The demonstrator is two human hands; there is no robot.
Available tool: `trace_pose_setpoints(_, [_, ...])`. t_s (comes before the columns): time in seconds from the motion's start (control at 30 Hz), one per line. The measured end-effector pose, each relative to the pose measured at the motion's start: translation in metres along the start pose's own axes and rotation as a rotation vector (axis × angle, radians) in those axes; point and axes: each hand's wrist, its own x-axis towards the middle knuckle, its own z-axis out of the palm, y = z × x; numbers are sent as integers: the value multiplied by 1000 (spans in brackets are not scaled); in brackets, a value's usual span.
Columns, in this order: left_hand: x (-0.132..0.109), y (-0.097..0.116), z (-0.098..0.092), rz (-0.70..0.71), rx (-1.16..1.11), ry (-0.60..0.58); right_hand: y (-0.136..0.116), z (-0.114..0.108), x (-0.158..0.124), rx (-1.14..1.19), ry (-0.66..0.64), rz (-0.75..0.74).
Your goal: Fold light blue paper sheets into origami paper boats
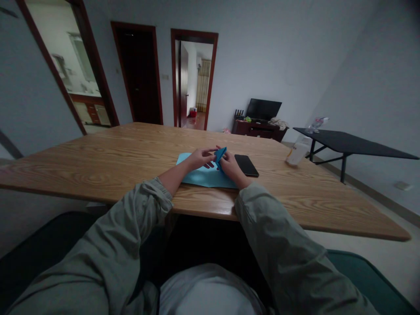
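Observation:
A small piece of folded blue paper [220,154], with a pointed upper corner, is held above the table. My right hand [230,166] grips it from the right, fingers closed on its lower part. From the left, my left hand [198,159] reaches toward it with fingers stretched and apart. Its fingertips are at the paper's left edge; whether they touch is too small to tell. Under both hands lies a light blue sheet [205,178], flat near the table's front edge and partly covered by my hands and wrists.
The wooden table [138,151] spreads widely to both sides. A black phone-like slab [246,166] lies just right of my right hand. Farther right stands a translucent plastic container [298,151]. A black folding table [354,142] is beyond, and a monitor [264,109] sits on a dark cabinet.

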Motion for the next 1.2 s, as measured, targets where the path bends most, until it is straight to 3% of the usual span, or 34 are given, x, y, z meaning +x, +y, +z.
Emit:
trace_pose_setpoints(0.2, [3, -2, 3, 59, -14, 91, 5, 3, 3, -38, 38, -47])
trace_pose_setpoints(0.37, [-2, 2, 7, 109, 38, -3, 4, 1, 3, -51, 86, -25])
trace_pose_setpoints(0.83, [3, -2, 0, 86, 32, 93, -10, -1, -6, -5, -98, -86])
trace_pose_setpoints(1.2, [1, 2, 2, 100, 124, 84, -7, -2, -6, -173, -55, -149])
